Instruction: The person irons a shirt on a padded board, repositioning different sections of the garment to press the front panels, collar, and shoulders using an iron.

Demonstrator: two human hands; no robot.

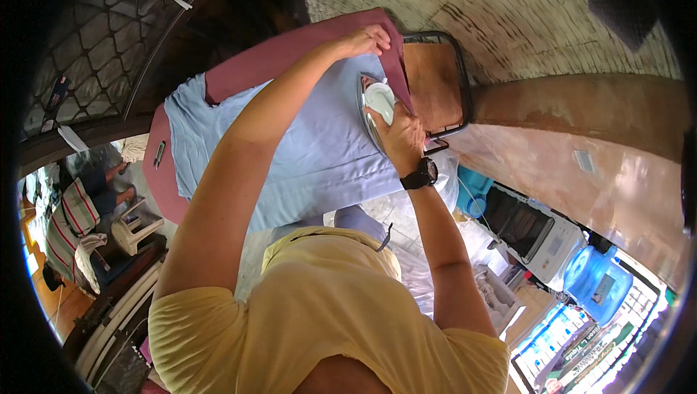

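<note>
Item: one ironing board (pixel 290 49), maroon-covered, its long axis running from my lower left to the upper right, where a wire iron rest (pixel 457 78) closes the far end. On it lies one light blue garment (pixel 305 147), spread flat along the board and hanging over the near edge toward me. One iron (pixel 374 107), tipped up on its side near the board's far end, its metal soleplate turned toward the cloth and its pale body facing my right hand (pixel 403 136), which wraps closed around the iron from the near side; one black wristwatch (pixel 421 174) sits on that wrist. My left hand (pixel 370 38) reaches farther, fingers pressed together in a pinch on the maroon cover's edge at the far corner, just above the iron. The iron lies between the two hands; the right is the nearer and already on it. Off the board: one white plastic chair (pixel 134 227) below left, one blue water jug (pixel 595 278) lower right, one white appliance (pixel 541 238) beside it.
</note>
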